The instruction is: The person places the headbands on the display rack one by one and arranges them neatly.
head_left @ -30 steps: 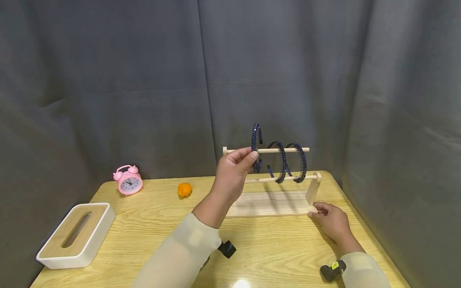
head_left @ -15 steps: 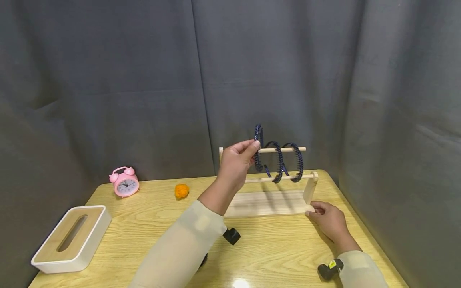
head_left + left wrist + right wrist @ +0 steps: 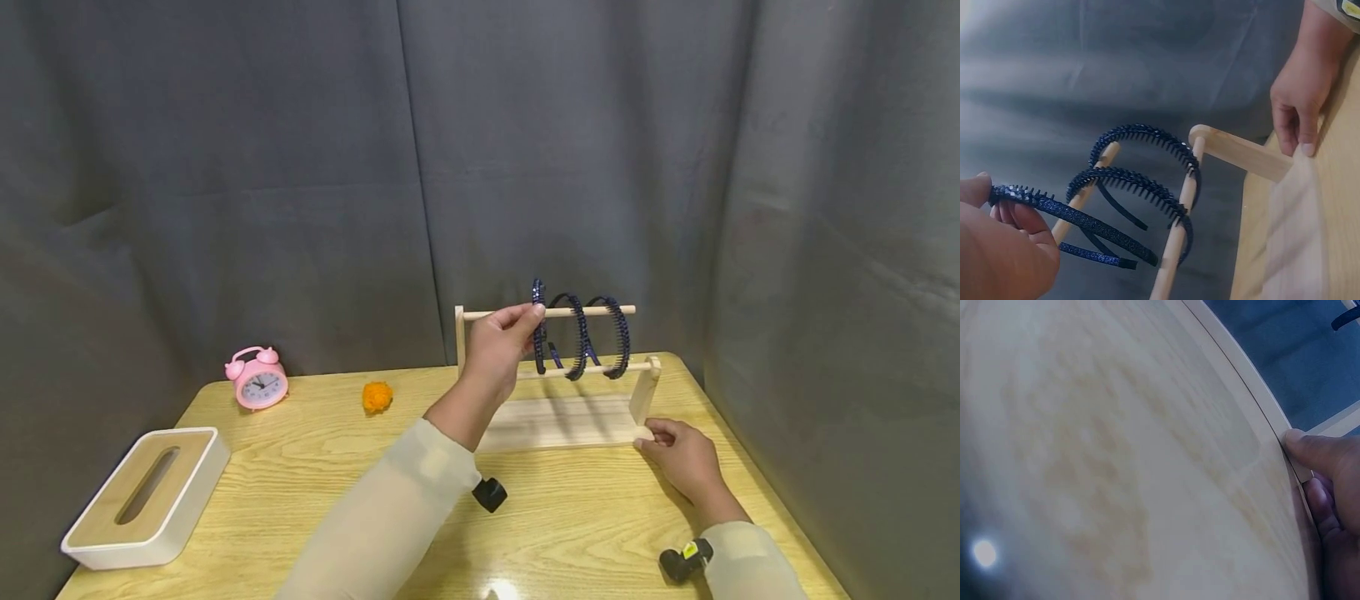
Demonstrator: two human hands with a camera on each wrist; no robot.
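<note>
My left hand (image 3: 495,350) pinches a dark blue sparkly toothed headband (image 3: 1104,230) between thumb and fingers, beside the rods of a wooden headband rack (image 3: 562,421). Whether this headband touches the rods I cannot tell. Two similar headbands, a nearer one (image 3: 1129,179) and a farther one (image 3: 1147,134), hang over both rods to its right. Down at the rack's right front corner, my right hand (image 3: 686,462) grips the end of the base between thumb and fingers. In the right wrist view, the thumb (image 3: 1319,453) lies on the base's edge.
On the table's left stand a pink alarm clock (image 3: 260,383) and a white tissue box (image 3: 161,542) with a wooden lid. An orange fluffy ball (image 3: 377,397) lies left of the rack. Grey curtains (image 3: 300,167) enclose the table's back and sides.
My left hand has shifted slightly right with the headband, which rose a little and then came down to the rods. The right hand keeps its hold on the rack's base.
</note>
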